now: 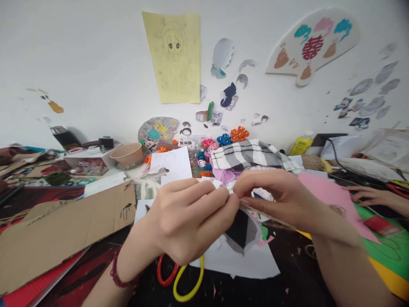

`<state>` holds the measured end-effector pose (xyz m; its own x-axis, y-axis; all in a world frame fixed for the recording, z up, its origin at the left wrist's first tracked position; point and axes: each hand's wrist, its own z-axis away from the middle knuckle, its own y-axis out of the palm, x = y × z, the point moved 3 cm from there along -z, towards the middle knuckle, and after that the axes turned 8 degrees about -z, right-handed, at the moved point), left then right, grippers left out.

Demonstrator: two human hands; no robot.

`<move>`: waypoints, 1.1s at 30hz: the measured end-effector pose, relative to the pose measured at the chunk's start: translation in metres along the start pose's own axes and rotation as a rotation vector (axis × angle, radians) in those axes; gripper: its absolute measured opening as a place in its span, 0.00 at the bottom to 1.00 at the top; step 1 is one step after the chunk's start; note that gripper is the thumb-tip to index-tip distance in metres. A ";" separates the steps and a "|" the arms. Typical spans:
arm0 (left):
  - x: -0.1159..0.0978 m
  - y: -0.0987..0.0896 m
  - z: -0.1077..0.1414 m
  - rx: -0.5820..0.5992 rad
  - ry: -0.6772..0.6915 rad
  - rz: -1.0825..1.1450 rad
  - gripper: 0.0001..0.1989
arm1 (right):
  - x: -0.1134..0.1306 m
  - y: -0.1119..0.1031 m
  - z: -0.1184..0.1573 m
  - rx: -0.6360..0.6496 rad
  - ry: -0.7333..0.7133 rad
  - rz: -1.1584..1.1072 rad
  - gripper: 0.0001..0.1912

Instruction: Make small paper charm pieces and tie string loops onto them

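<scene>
My left hand (pixel 194 217), with a dark red bracelet (pixel 119 270) at the wrist, is closed with curled fingers in the middle of the view. Its fingertips meet those of my right hand (pixel 275 196), whose thumb and index finger are pinched together. What lies between the fingertips is too hidden to name. Just below them is a grey and black paper piece (pixel 241 230), above a white sheet (pixel 249 262). Scissors with one red and one yellow handle loop (pixel 188 279) lie under my left hand.
Brown cardboard (pixel 73 230) covers the left side. A checked cloth (pixel 252 154), a tan bowl (pixel 128 154) and bright flower shapes stand at the back. Pink paper (pixel 335 204) is at right, near another person's hand (pixel 377 198).
</scene>
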<state>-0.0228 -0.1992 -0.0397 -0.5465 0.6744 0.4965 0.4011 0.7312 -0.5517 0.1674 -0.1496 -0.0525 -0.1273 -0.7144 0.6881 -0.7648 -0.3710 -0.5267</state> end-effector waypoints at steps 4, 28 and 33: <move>0.000 0.000 0.001 -0.021 -0.038 -0.001 0.09 | 0.010 -0.010 0.008 -0.208 -0.066 0.098 0.09; -0.002 0.028 0.001 -0.182 -0.101 -0.119 0.05 | 0.015 0.011 0.011 -0.410 -0.014 0.345 0.06; 0.000 0.037 0.001 -0.177 -0.119 -0.166 0.04 | 0.012 0.015 0.007 -0.388 -0.084 0.425 0.06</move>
<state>-0.0085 -0.1719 -0.0603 -0.6942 0.5346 0.4820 0.4154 0.8444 -0.3383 0.1587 -0.1675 -0.0554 -0.4353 -0.8038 0.4056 -0.8351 0.1921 -0.5155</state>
